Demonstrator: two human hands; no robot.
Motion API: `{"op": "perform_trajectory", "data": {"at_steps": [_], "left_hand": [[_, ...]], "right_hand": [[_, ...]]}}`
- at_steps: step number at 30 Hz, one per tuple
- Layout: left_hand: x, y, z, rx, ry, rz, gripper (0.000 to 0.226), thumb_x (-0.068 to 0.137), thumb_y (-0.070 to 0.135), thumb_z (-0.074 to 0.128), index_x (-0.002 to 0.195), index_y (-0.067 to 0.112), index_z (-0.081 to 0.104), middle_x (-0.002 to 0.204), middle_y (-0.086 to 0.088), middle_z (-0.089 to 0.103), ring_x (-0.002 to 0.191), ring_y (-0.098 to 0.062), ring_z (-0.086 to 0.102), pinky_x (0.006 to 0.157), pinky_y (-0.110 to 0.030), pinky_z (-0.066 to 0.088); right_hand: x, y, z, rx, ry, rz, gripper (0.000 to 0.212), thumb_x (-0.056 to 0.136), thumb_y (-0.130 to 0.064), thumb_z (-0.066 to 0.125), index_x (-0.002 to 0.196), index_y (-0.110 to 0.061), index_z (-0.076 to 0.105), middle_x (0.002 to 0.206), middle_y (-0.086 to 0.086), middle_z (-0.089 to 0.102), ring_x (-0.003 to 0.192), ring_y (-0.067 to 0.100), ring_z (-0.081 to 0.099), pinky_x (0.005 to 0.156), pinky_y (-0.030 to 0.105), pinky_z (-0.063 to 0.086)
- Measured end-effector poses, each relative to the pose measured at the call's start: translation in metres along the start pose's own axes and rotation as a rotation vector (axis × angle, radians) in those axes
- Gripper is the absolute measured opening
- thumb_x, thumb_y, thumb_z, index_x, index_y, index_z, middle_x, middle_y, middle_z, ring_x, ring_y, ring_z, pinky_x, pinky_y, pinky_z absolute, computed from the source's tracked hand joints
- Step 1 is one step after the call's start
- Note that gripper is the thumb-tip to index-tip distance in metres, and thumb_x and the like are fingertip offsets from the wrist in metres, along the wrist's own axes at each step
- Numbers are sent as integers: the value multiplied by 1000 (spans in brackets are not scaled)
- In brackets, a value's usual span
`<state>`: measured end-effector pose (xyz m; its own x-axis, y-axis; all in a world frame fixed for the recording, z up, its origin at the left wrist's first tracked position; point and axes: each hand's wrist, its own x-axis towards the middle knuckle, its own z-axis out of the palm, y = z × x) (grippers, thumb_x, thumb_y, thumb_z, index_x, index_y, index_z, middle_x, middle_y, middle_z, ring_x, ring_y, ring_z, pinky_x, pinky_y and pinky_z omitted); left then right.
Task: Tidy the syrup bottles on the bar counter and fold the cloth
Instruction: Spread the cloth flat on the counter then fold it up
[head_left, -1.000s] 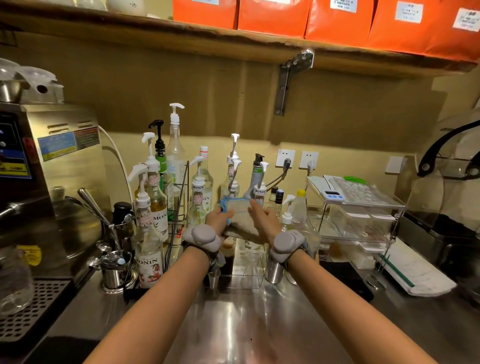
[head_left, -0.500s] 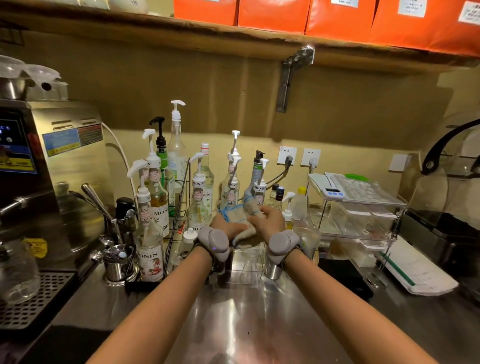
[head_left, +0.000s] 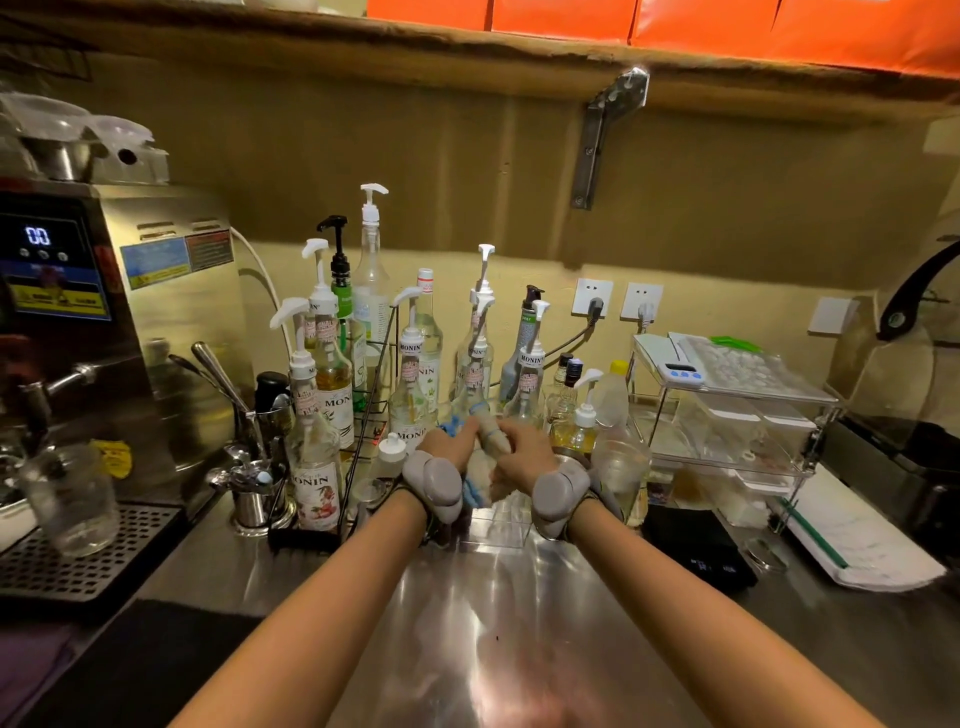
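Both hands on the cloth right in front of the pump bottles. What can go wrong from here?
1. The left hand and right hand work the cloth close against the syrup bottles; a swing could likely tip one.
2. A clear cup stands right beside the right wrist; an elbow shift might knock it.
3. The cloth looks bunched, so the fold may come out uneven.

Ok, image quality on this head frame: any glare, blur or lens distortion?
Head view: glare streaks on the steel counter; left hand, right hand and cloth slightly motion-smeared; wide-angle bending of the shelf; warm, dim lighting; syrup bottles readable.
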<state>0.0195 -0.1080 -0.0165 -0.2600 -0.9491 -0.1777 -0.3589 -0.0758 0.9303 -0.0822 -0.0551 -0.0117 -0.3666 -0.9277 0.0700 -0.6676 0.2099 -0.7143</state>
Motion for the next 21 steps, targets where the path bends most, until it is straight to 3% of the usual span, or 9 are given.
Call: {"op": "perform_trajectory", "data": {"at_steps": [2,4,6,10,13,15,17,19,21], "left_hand": [[-1,-1,0,-37,-51,-42,58,81,68,48,81,10,59,83,-13,62,86,-28,60,82,-34,48],[-2,-3,1,-31,-73,-39,62,76,72,49,79,10,58,84,-14,61,83,-27,60,85,-35,49],[-1,-8,1,-62,-33,-35,57,80,66,51,84,9,58,89,-15,62,88,-28,62,92,-38,52],[0,-18,-2,-277,40,-62,43,89,40,57,106,0,60,112,-24,65,108,-38,63,97,-50,50],[-2,-18,-6,-427,40,-72,16,91,22,55,86,8,58,95,-20,63,91,-32,64,88,-43,55],[-2,-17,-12,-506,51,-91,12,90,15,51,82,8,54,83,-16,59,75,-27,59,68,-32,53],[-2,-19,-20,-515,69,-99,15,88,11,49,74,9,51,73,-13,53,64,-24,54,59,-29,46],[-1,-22,-30,-482,74,-97,14,85,13,54,72,7,53,66,-10,53,57,-22,52,58,-27,45],[3,-28,-40,-432,60,-85,18,83,21,64,74,6,60,75,-14,63,69,-26,62,73,-32,54]], "right_hand": [[-5,1,6,25,-63,-30,42,84,5,49,122,-8,60,114,17,66,101,28,60,83,32,47],[-9,1,10,104,-91,-40,22,92,-6,46,102,-9,66,90,15,68,77,22,58,69,26,46],[-12,-3,9,215,-85,-35,21,93,-8,46,89,-18,64,71,2,61,65,12,53,57,18,44],[-11,-3,6,302,-63,-30,25,91,-14,53,108,-4,68,97,11,64,90,17,55,77,27,46],[-6,3,11,432,-18,30,27,89,-14,59,113,-2,59,104,10,59,94,16,54,76,22,46],[-5,4,17,380,-118,86,21,88,-30,62,97,-11,59,91,3,58,89,17,54,69,24,47],[-5,5,23,324,-200,118,28,86,-40,63,81,-13,59,78,2,60,83,21,58,74,36,53],[-2,5,30,341,-240,115,34,82,-37,68,91,-6,60,86,9,64,88,27,63,89,43,53],[2,1,38,336,-239,110,46,80,-32,73,107,3,60,102,18,66,99,32,65,94,44,52]]}}
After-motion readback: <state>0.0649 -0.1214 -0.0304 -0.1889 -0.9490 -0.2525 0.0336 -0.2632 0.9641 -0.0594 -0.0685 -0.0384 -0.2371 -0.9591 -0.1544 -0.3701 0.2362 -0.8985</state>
